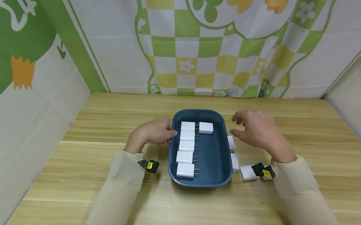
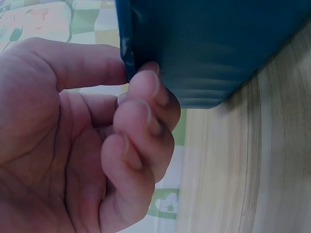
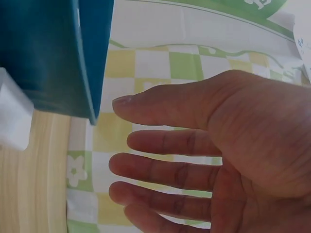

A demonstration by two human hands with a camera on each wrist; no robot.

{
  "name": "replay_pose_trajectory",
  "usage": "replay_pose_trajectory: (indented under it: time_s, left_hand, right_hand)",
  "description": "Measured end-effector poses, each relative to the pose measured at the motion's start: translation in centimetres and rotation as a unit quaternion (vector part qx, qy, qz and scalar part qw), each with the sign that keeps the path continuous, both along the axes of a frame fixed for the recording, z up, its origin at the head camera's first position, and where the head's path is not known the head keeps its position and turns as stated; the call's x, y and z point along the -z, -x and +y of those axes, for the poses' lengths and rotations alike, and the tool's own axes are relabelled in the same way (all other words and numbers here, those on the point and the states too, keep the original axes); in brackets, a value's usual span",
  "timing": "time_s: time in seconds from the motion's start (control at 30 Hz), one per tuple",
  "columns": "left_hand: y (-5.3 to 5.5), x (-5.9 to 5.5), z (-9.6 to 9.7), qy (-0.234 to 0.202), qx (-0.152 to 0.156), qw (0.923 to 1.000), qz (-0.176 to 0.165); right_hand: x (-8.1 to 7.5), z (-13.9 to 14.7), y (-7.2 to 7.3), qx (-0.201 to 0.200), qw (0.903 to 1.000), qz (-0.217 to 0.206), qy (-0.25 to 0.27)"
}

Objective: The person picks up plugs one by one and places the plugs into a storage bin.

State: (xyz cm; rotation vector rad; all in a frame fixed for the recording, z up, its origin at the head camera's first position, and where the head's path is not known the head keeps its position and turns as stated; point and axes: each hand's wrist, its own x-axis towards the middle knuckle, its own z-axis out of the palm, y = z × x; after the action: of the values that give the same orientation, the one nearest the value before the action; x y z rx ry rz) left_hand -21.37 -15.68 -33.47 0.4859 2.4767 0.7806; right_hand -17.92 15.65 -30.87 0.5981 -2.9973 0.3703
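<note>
From the head view, the left hand (image 1: 153, 132) has the rim of a blue tray (image 1: 214, 154) pinched between thumb and fingers, and the tray sits in the middle of a wood-grain bench (image 1: 77, 177). Inside there are six white plug adapters (image 1: 186, 146): five in a column down the left side with prongs pointing right, plus one by itself near the top. More white adapters (image 1: 234, 162) sit outside, two of them right beside the tray's right wall (the black wrist camera (image 1: 263, 171) partly hides others, so no exact count from me). The right hand (image 1: 258, 131) is near that wall, holding nothing. Left wrist view: thumb and curled fingers gripping the tray edge up close. Right wrist view: thumb and fingers spread fairly wide, apart from the tray, with checkered cloth (image 3: 184, 65) behind and one adapter by the tray wall.
</note>
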Motion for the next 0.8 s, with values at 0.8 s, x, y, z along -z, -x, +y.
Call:
replay_pose_trajectory:
  time_s: [0.8]
  left_hand:
    - [-0.1,-0.2,-0.4,-0.002,-0.006,1.0,-0.004]
  right_hand:
    - [4.4,-1.3,2.3,0.031,0.9858,-0.149,-0.071]
